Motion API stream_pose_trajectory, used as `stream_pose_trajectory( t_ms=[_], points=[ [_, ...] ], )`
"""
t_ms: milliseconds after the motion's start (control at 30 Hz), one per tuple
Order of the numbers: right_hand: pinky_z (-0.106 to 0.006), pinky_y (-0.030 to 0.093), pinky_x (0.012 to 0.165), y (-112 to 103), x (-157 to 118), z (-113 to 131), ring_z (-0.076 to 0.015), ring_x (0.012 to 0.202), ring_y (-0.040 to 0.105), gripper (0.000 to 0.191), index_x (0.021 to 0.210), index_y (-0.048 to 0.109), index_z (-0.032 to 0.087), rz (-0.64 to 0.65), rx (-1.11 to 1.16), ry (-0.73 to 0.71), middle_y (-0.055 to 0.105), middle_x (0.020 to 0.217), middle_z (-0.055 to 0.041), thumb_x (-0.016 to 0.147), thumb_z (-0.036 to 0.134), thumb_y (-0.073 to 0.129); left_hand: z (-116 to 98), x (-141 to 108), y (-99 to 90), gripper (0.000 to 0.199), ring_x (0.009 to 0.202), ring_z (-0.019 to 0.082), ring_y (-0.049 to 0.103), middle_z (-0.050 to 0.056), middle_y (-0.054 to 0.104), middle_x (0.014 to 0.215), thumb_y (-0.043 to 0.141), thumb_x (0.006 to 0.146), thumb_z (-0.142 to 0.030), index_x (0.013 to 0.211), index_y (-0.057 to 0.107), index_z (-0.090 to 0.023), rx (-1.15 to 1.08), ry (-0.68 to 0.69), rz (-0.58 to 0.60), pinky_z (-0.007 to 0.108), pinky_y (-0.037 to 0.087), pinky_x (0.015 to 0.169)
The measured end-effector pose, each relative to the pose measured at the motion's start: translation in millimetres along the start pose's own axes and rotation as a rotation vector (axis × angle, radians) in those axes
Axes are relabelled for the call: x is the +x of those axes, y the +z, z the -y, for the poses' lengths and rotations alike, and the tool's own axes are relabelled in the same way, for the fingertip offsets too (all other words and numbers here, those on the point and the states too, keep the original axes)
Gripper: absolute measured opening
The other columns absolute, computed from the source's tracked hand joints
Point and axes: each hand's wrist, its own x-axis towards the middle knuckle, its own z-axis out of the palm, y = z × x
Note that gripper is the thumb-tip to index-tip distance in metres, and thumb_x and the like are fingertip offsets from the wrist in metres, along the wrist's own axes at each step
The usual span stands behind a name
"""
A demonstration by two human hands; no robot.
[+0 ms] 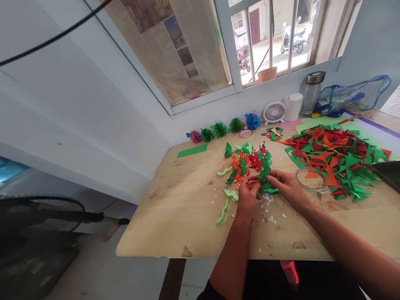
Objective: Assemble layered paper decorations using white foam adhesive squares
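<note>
Over the wooden table, my left hand (248, 196) and my right hand (287, 186) are close together, fingers pinched on a dark green wavy-edged paper cutout (265, 177). A bit of red shows at my left fingertips; I cannot make out whether it is a separate piece. Just beyond my hands lie orange paper cutouts (240, 160) and red paper cutouts (255, 159), dotted with small white squares. Pale green wavy paper strips (223, 211) rest left of my left hand. Small white paper squares (271, 218) are scattered beneath and between my hands.
A large heap of red, orange and green paper scraps (331, 154) spreads at right, with a tape roll (311, 179) at its near edge. Finished-looking paper figures (220, 129), a small fan (274, 112) and a glass bottle (312, 93) stand along the wall.
</note>
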Motion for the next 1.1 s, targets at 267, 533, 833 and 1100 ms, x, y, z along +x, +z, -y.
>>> stream_pose_trajectory(
  t_ms=[267,533,833,1100],
  points=[
    [-0.027,0.048,0.061,1,-2,-1,-0.0168,0.065,0.060,0.033,0.077,0.068,0.017,0.074,-0.005,-0.037,0.069,0.072,-0.0032,0.072,0.049,0.064,2,-4,0.0,0.035,0.065,0.014,0.060,0.004,0.068,0.074,0.073,0.059,-0.041,0.081,0.066,-0.014,-0.245,-0.043,0.055,0.022,0.040,0.054],
    [-0.029,0.050,0.064,2,-4,-4,-0.0184,0.068,0.062,0.029,0.075,0.066,0.017,0.203,0.048,-0.034,0.069,0.073,-0.0037,0.076,0.046,0.062,1,-5,-2.3,0.040,0.074,0.019,0.063,0.010,0.070,0.085,0.076,0.056,-0.042,0.081,0.068,-0.012,-0.365,-0.122,0.118,0.027,0.044,0.060],
    [-0.030,0.049,0.069,-2,-4,-6,-0.0189,0.071,0.061,0.031,0.074,0.067,0.017,0.283,0.076,-0.036,0.068,0.073,-0.0042,0.076,0.048,0.061,4,1,-4.5,0.031,0.066,0.014,0.062,0.006,0.068,0.074,0.078,0.052,-0.028,0.076,0.066,-0.013,-0.383,-0.107,0.120,0.025,0.045,0.063],
    [-0.028,0.049,0.059,-16,2,0,-0.0164,0.064,0.060,0.027,0.073,0.063,0.020,0.029,0.388,0.084,0.066,0.072,-0.0036,0.069,0.047,0.068,5,4,-16.7,0.023,0.052,0.010,0.055,0.002,0.064,0.065,0.068,0.061,-0.026,0.080,0.062,-0.014,0.002,0.065,0.000,0.020,0.039,0.049]
  ],
)
